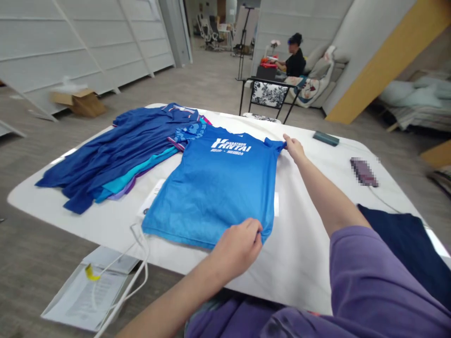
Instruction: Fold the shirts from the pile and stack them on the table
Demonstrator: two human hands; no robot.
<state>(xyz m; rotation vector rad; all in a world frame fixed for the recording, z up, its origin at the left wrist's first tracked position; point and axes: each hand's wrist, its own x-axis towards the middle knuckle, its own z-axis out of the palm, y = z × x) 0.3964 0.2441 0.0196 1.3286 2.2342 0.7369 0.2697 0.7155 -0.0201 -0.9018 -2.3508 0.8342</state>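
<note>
A blue T-shirt [225, 188] with white "YANTAI MARATHON" lettering is lying spread, print upward, across the middle of the white table [303, 225], its neckline pointing toward the far edge and its hem sitting just inside the near edge. The left hand [241, 244] is gripping the shirt near the right end of the hem, fingers curled closed around a bunch of the fabric. The right hand [294, 148] is pinching the end of the right-side sleeve, thumb and fingers closing on the cloth toward the far edge. The opposite sleeve is overlapping a dark blue polo shirt [123, 136], which is stretching from the far left corner toward the near left corner, with turquoise [136, 173] and purple garments showing from under it. A white cable [143, 241] is hanging over the near edge, beside the hem. Toward the far right corner, a dark case [326, 138] is lying near the far edge, and a pixelated purplish object [362, 171] is resting closer to the right edge. A folded navy cloth [401, 239] is lying along that right edge, nearer the wearer. Beyond the far edge, a chair [269, 94] is standing, and another person [296, 61] is sitting farther back
</note>
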